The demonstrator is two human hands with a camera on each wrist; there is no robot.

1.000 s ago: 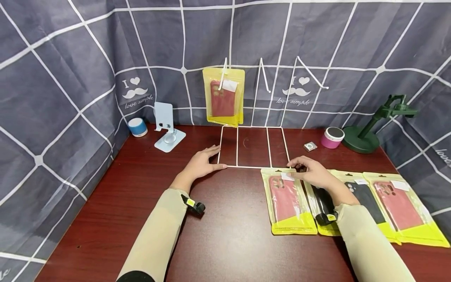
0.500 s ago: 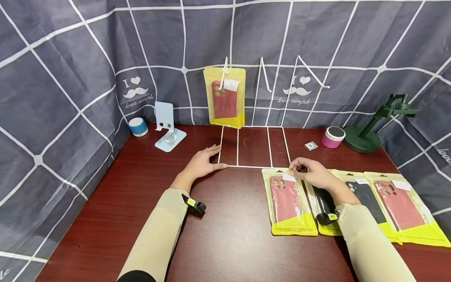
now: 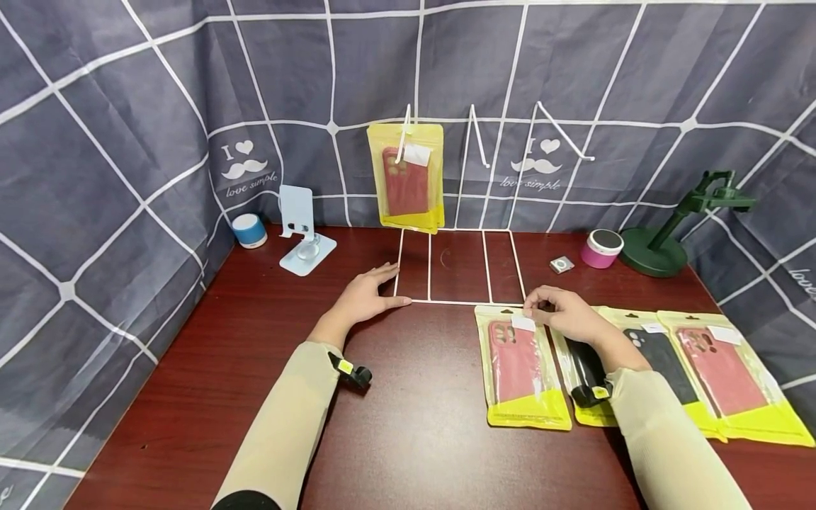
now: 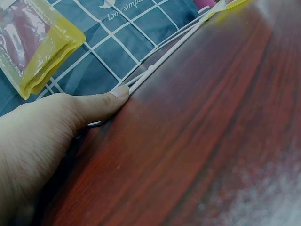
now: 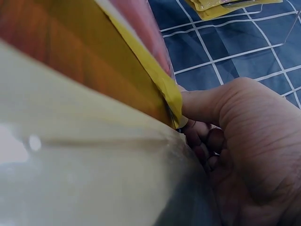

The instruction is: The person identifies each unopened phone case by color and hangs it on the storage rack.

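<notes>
My right hand [image 3: 564, 312] pinches the top right corner of a yellow-edged pouch [image 3: 516, 365] with a pink phone case inside. In the right wrist view, the thumb lies on the pouch's yellow edge [image 5: 162, 87]. The pouch's lower part slants toward the front of the table. My left hand [image 3: 363, 294] touches the front left corner of a white wire rack [image 3: 446, 302], fingers extended along its left side. In the left wrist view, the thumb [image 4: 106, 103] rests against the wire. A similar pouch [image 3: 408, 188] hangs from the rack's left hook; layered yellow edges show at its bottom.
Two bare hooks, a middle one [image 3: 480, 136] and a right one [image 3: 565, 132], jut forward. More pouches [image 3: 720, 368] lie at right, one partly under my right wrist. Behind stand a blue phone stand [image 3: 297, 212], blue jar [image 3: 248, 230], pink jar [image 3: 601, 249] and green stand [image 3: 653, 251].
The pinched pouch has shifted slightly, its bottom edge moving a little left and toward me. The hanging pouch sits marginally lower than one second ago. My left hand stays in place.
</notes>
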